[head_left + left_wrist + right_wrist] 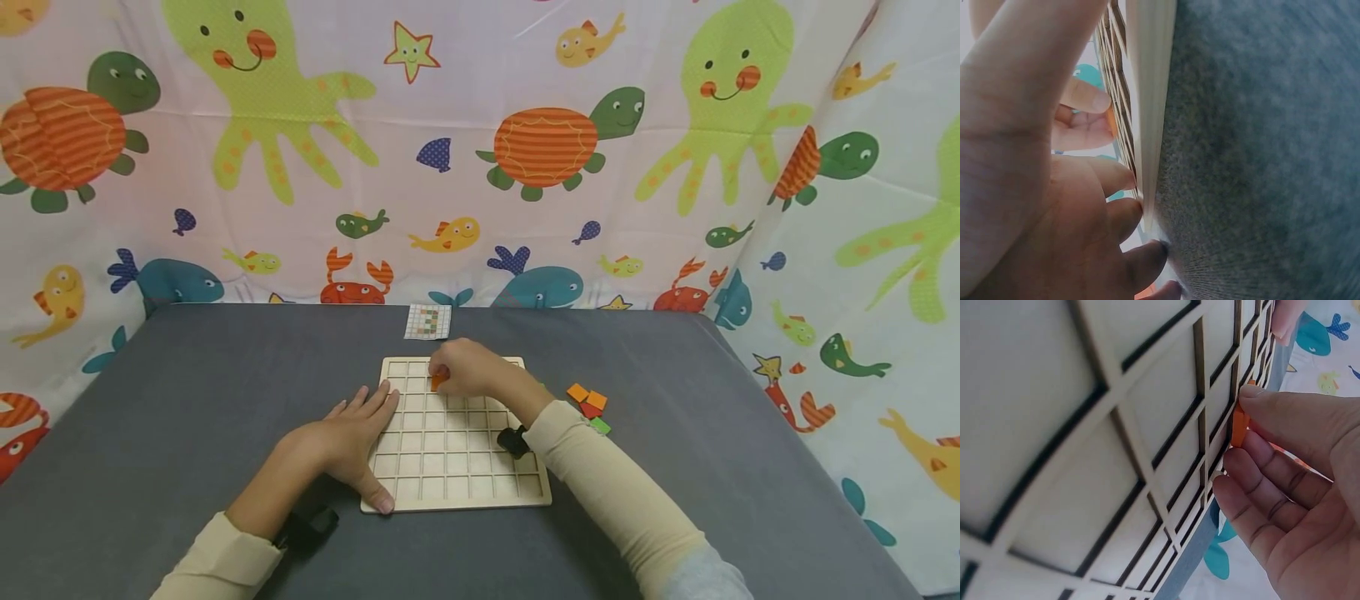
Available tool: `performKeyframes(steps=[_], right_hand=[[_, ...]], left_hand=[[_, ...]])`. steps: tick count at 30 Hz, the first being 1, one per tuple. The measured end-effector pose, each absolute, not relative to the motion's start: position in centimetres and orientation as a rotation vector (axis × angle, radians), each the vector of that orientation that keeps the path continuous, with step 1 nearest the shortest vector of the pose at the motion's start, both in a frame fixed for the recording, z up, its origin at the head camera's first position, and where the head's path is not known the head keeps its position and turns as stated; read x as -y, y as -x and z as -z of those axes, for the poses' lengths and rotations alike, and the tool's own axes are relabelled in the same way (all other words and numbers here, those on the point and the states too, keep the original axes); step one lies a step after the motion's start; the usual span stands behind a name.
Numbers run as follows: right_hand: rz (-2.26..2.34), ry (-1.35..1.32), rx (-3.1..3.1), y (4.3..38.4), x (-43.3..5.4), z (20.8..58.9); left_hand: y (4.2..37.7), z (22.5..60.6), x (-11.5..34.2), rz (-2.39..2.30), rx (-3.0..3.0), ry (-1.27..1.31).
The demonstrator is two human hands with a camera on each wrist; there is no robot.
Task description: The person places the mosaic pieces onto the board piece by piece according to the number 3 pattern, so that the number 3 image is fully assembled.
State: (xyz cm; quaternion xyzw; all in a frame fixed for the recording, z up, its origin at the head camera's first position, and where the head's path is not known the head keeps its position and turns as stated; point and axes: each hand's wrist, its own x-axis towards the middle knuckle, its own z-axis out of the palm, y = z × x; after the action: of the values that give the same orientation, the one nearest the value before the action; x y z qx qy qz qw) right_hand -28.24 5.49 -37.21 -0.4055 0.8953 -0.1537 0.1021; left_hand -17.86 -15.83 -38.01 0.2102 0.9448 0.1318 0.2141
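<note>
A pale wooden grid board [457, 440] lies on the grey table. Between thumb and fingers, my right hand [472, 368] pinches an orange square tile [437, 381] at one of the board's upper cells. The right wrist view shows that tile [1240, 424] tilted against the grid's ridges, with the thumb on one side. My left hand [351, 446] rests along the board's left edge, fingers spread and thumb at the lower left corner. In the left wrist view its fingers [1125, 215] touch the board's side.
Loose tiles lie right of the board: two orange squares [597, 399], a red piece [590, 410] and a green one [600, 426]. A small card with a coloured grid pattern [427, 322] lies behind the board. A sea-animal curtain [465, 250] hangs at the table's back.
</note>
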Motion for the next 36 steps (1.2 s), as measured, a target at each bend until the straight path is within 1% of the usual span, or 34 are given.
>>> performKeyframes(steps=[18,25,30,36], right_hand=[[0.409,1.189,-2.664,28.6,-4.6,37.6],[0.422,1.151,-2.696,27.9,-4.9,37.9],[0.563,1.128,-2.693,26.9,-6.5,37.3],[0.697,1.157,-2.723,26.0,-10.9,35.3]], left_hand=[[17.8,38.3,15.9,-0.365,-2.631,-0.603],[17.8,38.3,15.8,-0.36,-2.628,-0.599],[17.8,38.4,15.8,-0.355,-2.619,-0.594],[17.9,38.4,15.9,-0.356,-2.631,-0.586]])
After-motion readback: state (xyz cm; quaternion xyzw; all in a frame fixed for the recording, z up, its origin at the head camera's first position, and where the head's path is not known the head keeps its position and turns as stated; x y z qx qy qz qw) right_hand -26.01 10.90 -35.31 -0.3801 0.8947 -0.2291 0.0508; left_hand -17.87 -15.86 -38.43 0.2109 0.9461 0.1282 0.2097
